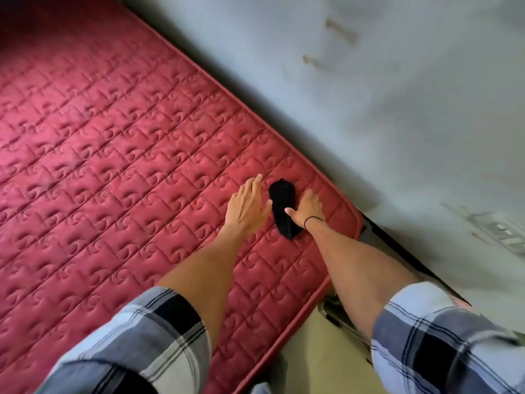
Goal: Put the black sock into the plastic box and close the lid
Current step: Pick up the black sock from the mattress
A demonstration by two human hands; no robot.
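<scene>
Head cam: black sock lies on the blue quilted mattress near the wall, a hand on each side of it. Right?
Not quite: the quilted mattress is red, not blue, as the head view shows. The rest holds: the black sock lies on it near the wall, with the left hand and the right hand on either side.

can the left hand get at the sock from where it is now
Probably yes. The left hand lies open on the mattress right beside the sock, with nothing between them. The right hand already rests on the sock's other side, thumb on it, leaving the near side free.
</scene>
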